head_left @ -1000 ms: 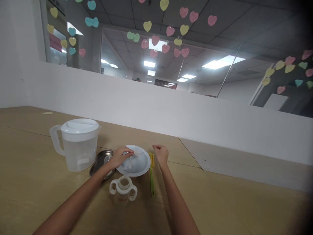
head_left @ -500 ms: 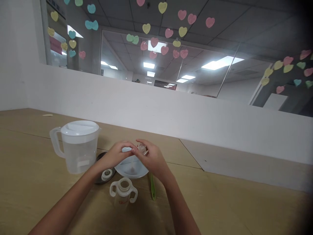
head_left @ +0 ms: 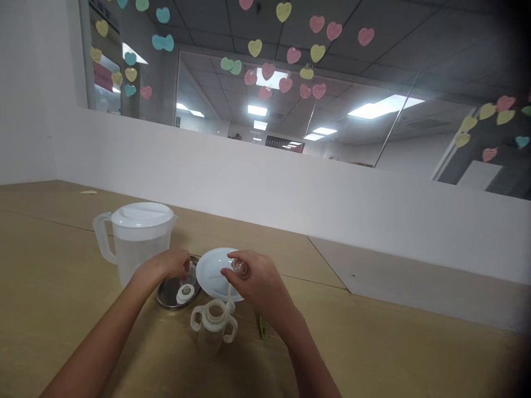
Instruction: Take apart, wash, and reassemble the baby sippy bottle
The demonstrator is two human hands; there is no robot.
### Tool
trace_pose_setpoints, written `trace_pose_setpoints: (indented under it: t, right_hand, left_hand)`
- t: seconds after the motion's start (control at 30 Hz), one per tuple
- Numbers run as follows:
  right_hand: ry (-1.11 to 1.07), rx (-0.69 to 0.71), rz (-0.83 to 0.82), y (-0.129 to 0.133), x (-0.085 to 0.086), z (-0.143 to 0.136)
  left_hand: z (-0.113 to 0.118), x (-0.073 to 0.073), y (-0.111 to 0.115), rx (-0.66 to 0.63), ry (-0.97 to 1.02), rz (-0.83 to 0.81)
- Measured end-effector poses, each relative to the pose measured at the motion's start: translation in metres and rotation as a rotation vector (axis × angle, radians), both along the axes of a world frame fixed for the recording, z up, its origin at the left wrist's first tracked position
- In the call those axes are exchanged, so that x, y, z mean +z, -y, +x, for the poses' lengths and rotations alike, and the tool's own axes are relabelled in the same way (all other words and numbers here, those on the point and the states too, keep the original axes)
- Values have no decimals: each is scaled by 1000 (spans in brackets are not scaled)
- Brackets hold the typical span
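My left hand [head_left: 169, 265] hangs over the round metal tray [head_left: 166, 296], fingers curled downward at a small clear item whose form is unclear. On that tray lies a white ring-shaped cap [head_left: 185, 293]. My right hand [head_left: 259, 276] holds a small clear round piece [head_left: 241, 268] between thumb and fingers, above the right side of a pale blue plate [head_left: 211, 272]. In front of the plate stands an open-topped bottle [head_left: 213, 323] with two white handles. A thin whitish stem [head_left: 229, 298] shows at the bottle's right rim.
A clear pitcher [head_left: 143, 237] with a white lid stands left of the tray. The green handle [head_left: 263, 327] of a utensil lies beneath my right wrist. Behind the table rises a white wall [head_left: 249, 177] with a window above.
My left hand has moved away from my right hand, left and down to the tray. My right hand still holds the clear piece. The camera view has shifted slightly.
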State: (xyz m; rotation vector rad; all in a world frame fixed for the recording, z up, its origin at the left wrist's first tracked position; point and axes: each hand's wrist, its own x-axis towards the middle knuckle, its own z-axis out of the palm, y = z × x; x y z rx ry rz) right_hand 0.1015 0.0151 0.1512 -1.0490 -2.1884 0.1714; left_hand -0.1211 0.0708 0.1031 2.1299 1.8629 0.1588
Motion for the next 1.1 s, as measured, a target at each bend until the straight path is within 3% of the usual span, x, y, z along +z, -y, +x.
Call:
trace_pose_setpoints:
  t: [0.23,0.47,0.57,0.73,0.9,1.0,1.1]
  right_hand:
    - [22,8,-28,7,3,-4]
    - [152,25,-19,5,-10,-15]
    - [312,-1,-40,2,-21,-20]
    - [490,-26,-63,-6,-37,-26]
    - [256,-44,-53,-6,-31,-25]
    - [108,33,-39,-6,-25,-26]
    - [-50,23,23,-7,-23,-27]
  left_hand:
    - [2,-20,-18,49,-65,-126]
    - [10,-29,-20,66,-98,-143]
    - [6,-17,-13,82,-118,-52]
    - [9,22,22,93,-127,191]
    - [38,53,70,-11,-79,373]
    - [55,55,87,-63,-31,449]
    - [61,53,93,-55,20,532]
